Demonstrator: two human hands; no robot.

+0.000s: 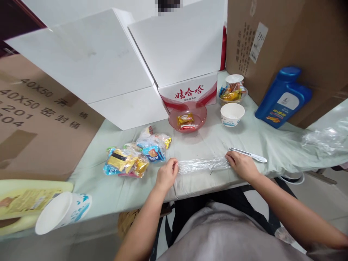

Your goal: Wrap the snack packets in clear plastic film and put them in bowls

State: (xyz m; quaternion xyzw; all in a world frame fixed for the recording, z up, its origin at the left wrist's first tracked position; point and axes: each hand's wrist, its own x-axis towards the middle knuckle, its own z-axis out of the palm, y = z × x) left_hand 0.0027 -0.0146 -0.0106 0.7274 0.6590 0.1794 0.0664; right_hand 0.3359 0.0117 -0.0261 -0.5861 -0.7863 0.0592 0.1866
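A strip of clear plastic wrap stretches sideways near the front of the covered table. My left hand pinches its left end, and my right hand is closed on its right end. Just beyond my right hand lies a slim white and grey utility knife, partly hidden by that hand. Left of my left hand sit plastic-wrapped bundles of snack packets, with another wrapped bundle behind. A pink translucent bowl farther back contains a few snack packets.
White paper bowl, packet-filled clear bowl and blue bottle stand at the back right. White boxes and a brown carton line the back. A paper cup and yellow bottle lie at left. Crumpled plastic lies right.
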